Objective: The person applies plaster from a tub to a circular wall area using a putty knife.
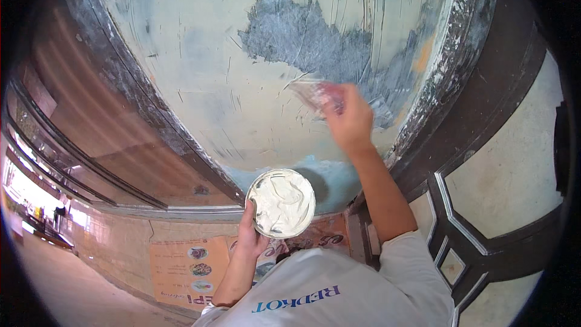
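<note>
Two bare hands are seen at a tall pale panel [200, 79], cream to yellowish, marked with thin dark scratches. A ragged-edged grey patch [302, 33] is shown across its upper middle, carried on toward the right side. A bluish band is noted along the bottom.

A round tub [313, 209] is supported by the left hand [249, 239] at the foot of the panel, in front of the body. The thumb is laid along the tub's left edge; the other fingers are largely hidden, but the tub is clearly held up by the hand. It is filled with creamy white paste [281, 201], its surface ridged and swirled.

A flat scraper [311, 92] with a reddish part is grasped in the fingers of the right hand [352, 120], above and to the right of the tub. Its blade is pointed up and left, just below the grey patch. Hand and tool are blurred; whether the panel is touched by the blade cannot be told.

The panel is bordered on the right by a dark frame [457, 60], flecked with white. An orange printed sheet [175, 263] is seen low on the left.
</note>
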Motion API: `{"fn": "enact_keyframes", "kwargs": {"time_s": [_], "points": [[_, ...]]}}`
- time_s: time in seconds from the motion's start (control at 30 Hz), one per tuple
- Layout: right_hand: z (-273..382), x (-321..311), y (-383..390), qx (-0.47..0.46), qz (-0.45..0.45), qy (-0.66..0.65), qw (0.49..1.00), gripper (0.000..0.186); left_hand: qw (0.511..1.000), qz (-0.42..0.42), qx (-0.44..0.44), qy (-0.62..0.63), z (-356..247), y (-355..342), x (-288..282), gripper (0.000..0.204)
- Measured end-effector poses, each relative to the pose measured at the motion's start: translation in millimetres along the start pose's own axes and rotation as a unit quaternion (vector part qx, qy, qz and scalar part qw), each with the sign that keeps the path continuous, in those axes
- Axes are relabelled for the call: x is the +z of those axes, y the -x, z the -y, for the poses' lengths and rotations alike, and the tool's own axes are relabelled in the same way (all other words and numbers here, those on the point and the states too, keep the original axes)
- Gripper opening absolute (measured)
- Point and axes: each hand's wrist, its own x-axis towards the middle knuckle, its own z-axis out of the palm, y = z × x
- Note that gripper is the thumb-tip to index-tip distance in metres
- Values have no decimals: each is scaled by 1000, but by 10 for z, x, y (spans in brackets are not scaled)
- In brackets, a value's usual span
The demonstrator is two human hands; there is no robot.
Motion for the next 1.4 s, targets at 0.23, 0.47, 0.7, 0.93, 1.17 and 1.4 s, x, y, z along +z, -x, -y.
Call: {"fn": "enact_keyframes", "kwargs": {"time_s": [0.23, 0.47, 0.7, 0.93, 1.17, 1.4], "points": [[-120, -24, 168, 95, -89, -124, 984, 35, 999, -15, 34, 10, 179, 137, -6, 67], [-239, -281, -95, 197, -236, -211, 928, 29, 998, -47, 50, 16, 327, 245, 52, 66], [-421, -103, 425, 201, -127, -144, 961, 25, 997, -46, 56, 17, 397, 312, 39, 67], [-489, 81, 616, 132, -34, -38, 990, 32, 998, -40, 48, 27, 437, 356, 50, 68], [-522, 149, 816, 151, -71, -94, 981, 32, 997, -64, 45, 9, 442, 446, 74, 69], [-562, 156, 812, 108, -85, -104, 985, 32, 996, -75, 49, 5, 457, 472, 40, 68]]}}
